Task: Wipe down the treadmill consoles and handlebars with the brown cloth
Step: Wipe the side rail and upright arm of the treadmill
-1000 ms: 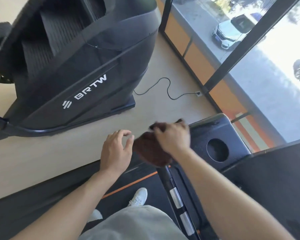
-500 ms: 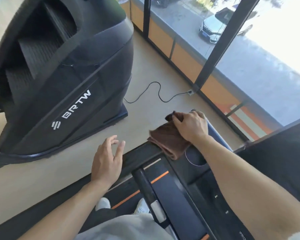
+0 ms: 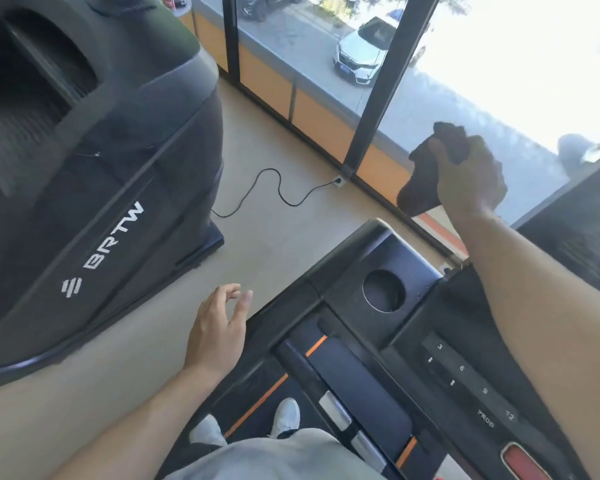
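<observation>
Brown cloth [image 3: 426,178], bunched and gripped in the raised right hand [image 3: 468,178] beyond the far edge of the treadmill console [image 3: 413,271], apparently clear of it; left hand [image 3: 217,334] held loosely spread, nothing grasped; risk noted: keypad [image 3: 465,379] presses triggered by wiping.

Views: one, head-worn, wide-angle. Position: above a treadmill console [image 3: 406,271], at standing height. Facing: forward and steeply down, tilted so the floor [image 3: 274,230] runs diagonally. Near field: both forearms enter from the bottom edge, close to the lens; white shoes [image 3: 284,417] on the belt lie directly beneath. Middle field: black BRTW machine [image 3: 94,188] fills the left. Far field: window frame [image 3: 378,98] and a parked car [image 3: 361,57] along the top. Edges bow from lens distortion. No second view.
</observation>
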